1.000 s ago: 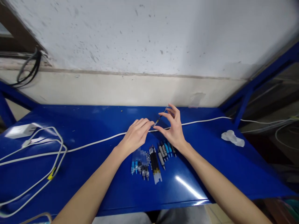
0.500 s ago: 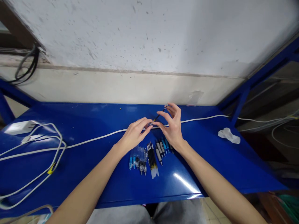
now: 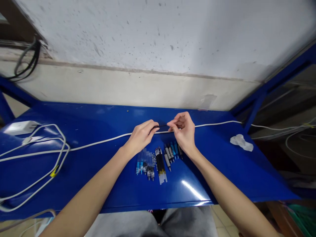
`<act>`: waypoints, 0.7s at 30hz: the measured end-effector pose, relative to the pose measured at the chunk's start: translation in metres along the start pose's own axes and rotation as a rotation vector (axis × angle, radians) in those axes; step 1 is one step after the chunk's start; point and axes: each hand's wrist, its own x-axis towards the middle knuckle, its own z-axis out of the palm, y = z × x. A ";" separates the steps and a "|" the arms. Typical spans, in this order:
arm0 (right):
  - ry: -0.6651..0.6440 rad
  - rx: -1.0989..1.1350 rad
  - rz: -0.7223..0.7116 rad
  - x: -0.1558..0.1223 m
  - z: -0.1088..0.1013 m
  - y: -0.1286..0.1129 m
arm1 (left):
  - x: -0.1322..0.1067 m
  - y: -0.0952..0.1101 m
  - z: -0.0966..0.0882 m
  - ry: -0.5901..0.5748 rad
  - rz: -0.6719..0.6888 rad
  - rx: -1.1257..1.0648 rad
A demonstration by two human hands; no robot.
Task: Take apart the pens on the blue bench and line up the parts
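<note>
Black pen lying level between both hands, long axis 9 to 3 o'clock; left hand clenched on its 9 o'clock end; right hand curled in a pinch at the other end, grip unclear.

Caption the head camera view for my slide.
Left hand and right hand pinch a slim dark pen above a white cable on a blue bench, more pens nearby.

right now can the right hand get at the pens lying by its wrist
Probably yes: the right hand sits just above the pens with nothing between them, though it is busy at a thin black pen part.
</note>
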 end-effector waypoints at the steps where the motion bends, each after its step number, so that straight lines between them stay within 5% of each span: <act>1: 0.004 0.027 0.030 0.000 0.001 0.000 | 0.000 0.000 -0.001 0.000 0.027 0.035; 14: -0.003 0.172 0.205 0.000 0.006 0.000 | -0.003 -0.001 -0.001 -0.004 -0.028 0.038; 21: -0.099 0.125 0.180 -0.004 0.008 0.002 | 0.001 0.008 -0.003 0.005 0.118 0.279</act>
